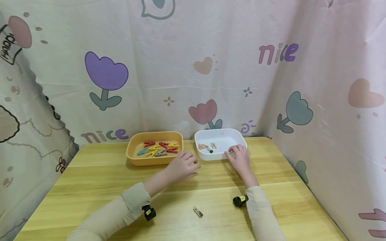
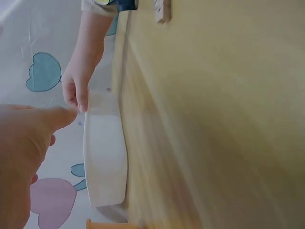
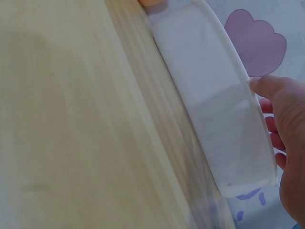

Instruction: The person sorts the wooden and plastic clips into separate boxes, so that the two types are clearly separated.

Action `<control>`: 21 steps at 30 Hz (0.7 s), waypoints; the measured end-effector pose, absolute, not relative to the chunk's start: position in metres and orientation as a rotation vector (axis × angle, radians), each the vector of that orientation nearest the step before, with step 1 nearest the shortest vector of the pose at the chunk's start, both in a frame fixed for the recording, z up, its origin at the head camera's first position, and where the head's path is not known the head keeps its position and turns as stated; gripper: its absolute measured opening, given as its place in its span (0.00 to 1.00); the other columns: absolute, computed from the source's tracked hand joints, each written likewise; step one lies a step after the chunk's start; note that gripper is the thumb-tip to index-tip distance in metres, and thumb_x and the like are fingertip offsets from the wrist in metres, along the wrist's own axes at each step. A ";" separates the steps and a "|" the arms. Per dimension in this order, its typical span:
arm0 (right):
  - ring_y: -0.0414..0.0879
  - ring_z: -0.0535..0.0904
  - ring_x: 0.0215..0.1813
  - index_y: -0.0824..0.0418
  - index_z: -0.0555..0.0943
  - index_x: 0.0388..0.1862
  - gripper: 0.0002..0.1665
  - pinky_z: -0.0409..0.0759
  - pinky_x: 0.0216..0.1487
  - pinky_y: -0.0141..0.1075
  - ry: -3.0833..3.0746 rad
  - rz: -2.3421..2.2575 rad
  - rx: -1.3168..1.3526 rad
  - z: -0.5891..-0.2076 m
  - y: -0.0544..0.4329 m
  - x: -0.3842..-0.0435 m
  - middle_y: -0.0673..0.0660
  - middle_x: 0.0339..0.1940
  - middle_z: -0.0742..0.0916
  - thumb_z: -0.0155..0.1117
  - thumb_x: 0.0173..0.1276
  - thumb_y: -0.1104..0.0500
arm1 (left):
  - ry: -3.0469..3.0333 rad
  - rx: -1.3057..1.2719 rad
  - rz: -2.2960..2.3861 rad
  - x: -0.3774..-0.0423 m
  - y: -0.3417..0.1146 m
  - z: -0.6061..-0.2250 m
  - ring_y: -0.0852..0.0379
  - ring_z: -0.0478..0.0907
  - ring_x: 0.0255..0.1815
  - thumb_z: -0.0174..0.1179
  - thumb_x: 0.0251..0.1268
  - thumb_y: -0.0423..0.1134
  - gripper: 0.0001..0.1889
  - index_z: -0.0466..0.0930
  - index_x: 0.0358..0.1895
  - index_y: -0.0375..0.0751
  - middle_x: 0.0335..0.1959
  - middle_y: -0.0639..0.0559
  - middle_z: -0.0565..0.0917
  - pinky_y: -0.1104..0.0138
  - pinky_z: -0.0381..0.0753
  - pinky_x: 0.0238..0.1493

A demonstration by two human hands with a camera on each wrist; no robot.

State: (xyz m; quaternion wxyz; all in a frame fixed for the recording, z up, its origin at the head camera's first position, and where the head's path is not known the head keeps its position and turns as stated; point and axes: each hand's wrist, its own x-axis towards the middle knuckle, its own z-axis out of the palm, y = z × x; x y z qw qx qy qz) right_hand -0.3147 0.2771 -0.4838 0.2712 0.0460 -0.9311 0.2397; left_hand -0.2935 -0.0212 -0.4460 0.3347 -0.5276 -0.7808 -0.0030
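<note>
My right hand (image 1: 240, 160) is at the front right corner of a white plastic box (image 1: 221, 134). Its thumb touches the rim and the fingers (image 3: 271, 124) curl over to the inner side, gripping the edge. Several small clips (image 1: 205, 147) with coloured decorations lie in the box's left part. My left hand (image 1: 182, 166) hovers over the table between the two boxes, fingers loosely bent, nothing visible in it. Beside it stands an orange-yellow box (image 1: 137, 161) with several red, yellow and blue-grey clothespins (image 1: 154, 147).
A small wooden clothespin (image 1: 197, 212) lies on the wooden table (image 1: 187, 194) near the front, between the forearms. A patterned curtain (image 1: 169, 73) hangs behind the boxes and along both sides.
</note>
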 end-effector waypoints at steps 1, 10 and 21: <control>0.55 0.71 0.48 0.59 0.80 0.35 0.13 0.65 0.54 0.50 -2.506 0.643 0.124 -0.484 0.277 -0.315 0.58 0.39 0.79 0.68 0.63 0.50 | -2.028 -1.404 -0.014 -0.291 -0.022 -0.447 0.54 0.76 0.47 0.71 0.53 0.52 0.15 0.84 0.41 0.52 0.41 0.55 0.83 0.61 0.75 0.49; 0.55 0.70 0.48 0.59 0.80 0.35 0.13 0.65 0.54 0.50 -2.505 0.657 0.122 -0.484 0.277 -0.313 0.58 0.39 0.79 0.68 0.64 0.50 | -2.018 -1.573 -0.002 -0.270 -0.027 -0.455 0.57 0.75 0.47 0.69 0.55 0.54 0.15 0.83 0.42 0.54 0.42 0.59 0.81 0.64 0.73 0.48; 0.56 0.70 0.49 0.59 0.80 0.36 0.14 0.65 0.56 0.51 -2.529 0.652 0.115 -0.481 0.277 -0.313 0.58 0.40 0.80 0.68 0.64 0.50 | -1.861 -1.678 0.112 -0.251 -0.033 -0.469 0.60 0.74 0.45 0.66 0.56 0.56 0.12 0.81 0.38 0.58 0.41 0.61 0.80 0.66 0.72 0.47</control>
